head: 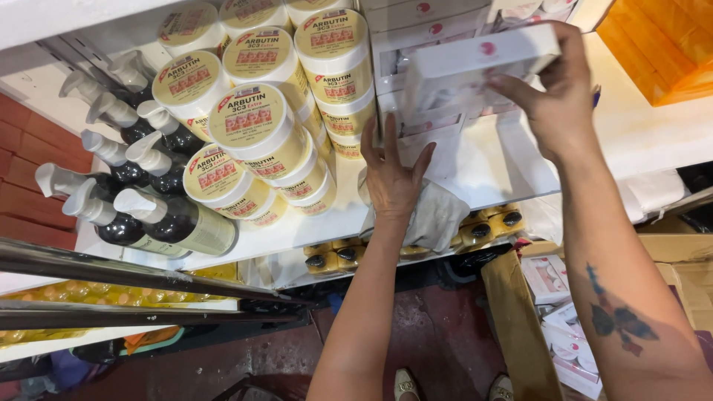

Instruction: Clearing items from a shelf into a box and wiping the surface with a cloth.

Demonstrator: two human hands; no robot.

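Two hands: right hand (561, 96) w/ flat white carton (475, 63), left hand (391, 178) open.

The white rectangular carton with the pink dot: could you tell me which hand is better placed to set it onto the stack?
Right. The right hand already grips the white rectangular carton over the stacked white boxes; the left hand lies flat and empty on the white shelf.

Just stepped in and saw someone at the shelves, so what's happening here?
A person stands at a white shelf. Their right hand grips a white box at a stack of similar boxes. Their left hand rests open, fingers spread, by a grey cloth. Stacked cream jars and dark pump bottles fill the shelf's left side.
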